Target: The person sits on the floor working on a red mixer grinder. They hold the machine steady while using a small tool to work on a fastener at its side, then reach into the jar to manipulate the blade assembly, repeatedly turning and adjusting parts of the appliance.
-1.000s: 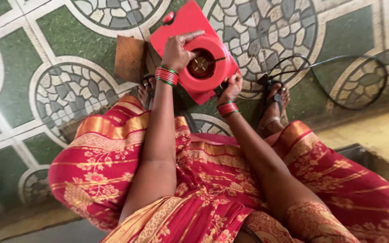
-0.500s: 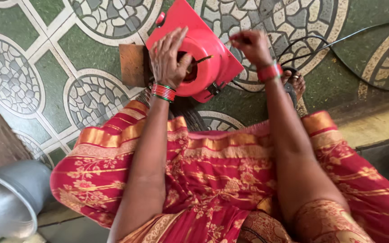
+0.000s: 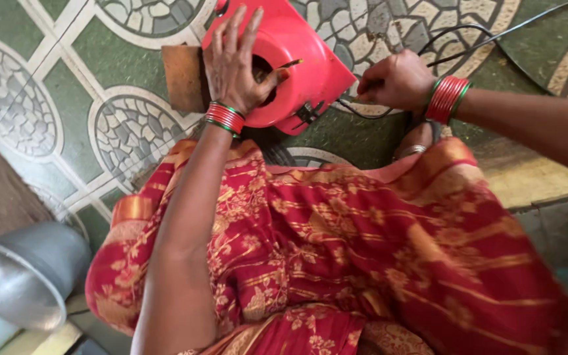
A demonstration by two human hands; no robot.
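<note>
Left hand lies spread flat on the red blower; right hand, just beside its right edge, pinches the black cord.

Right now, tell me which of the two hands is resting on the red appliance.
The left hand: it lies flat, fingers spread, on the red appliance. The right hand is off to its side, closed around the black cord.

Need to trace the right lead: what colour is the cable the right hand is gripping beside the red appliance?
Black; the cable in the right hand shows best in the head view.
</note>
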